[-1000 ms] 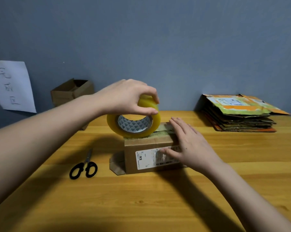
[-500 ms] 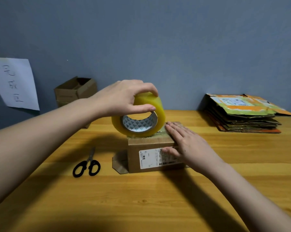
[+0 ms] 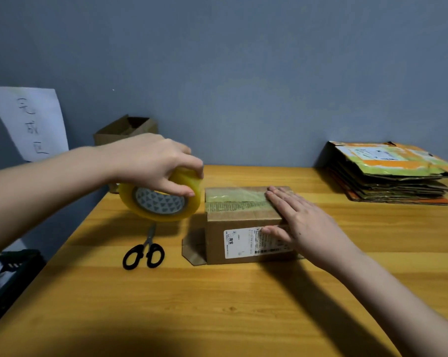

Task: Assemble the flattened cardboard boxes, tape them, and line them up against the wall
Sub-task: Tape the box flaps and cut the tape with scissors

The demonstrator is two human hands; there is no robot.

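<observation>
Since the earlier frames, the yellow roll of clear packing tape [image 3: 161, 199] has come off the top of the small brown cardboard box [image 3: 243, 228] and now hangs in the air just left of it, a stretch of tape running from the roll across the box's top seam. Gripping the roll, the left hand [image 3: 150, 163] curls its fingers over the rim with the thumb under the upper edge. Flat and straight-fingered, the right hand [image 3: 302, 225] presses the box's right end, thumb down the near face over a white shipping label whose print is too small to read. One loose flap pokes out at the box's lower left. Black-handled scissors [image 3: 144, 251] lie on the yellow wooden table [image 3: 217, 305] near the roll, blades partly hidden beneath it. An open brown box [image 3: 126, 130] stands against the grey-blue wall [image 3: 243, 73] at far left, mostly hidden behind the left hand. At far right sits a stack of flattened orange-and-green cardboard boxes [image 3: 388, 173]. A white paper sheet [image 3: 32, 122] on the wall carries handwritten characters, hard to make out. At lower left, a dark crate is cut off.
</observation>
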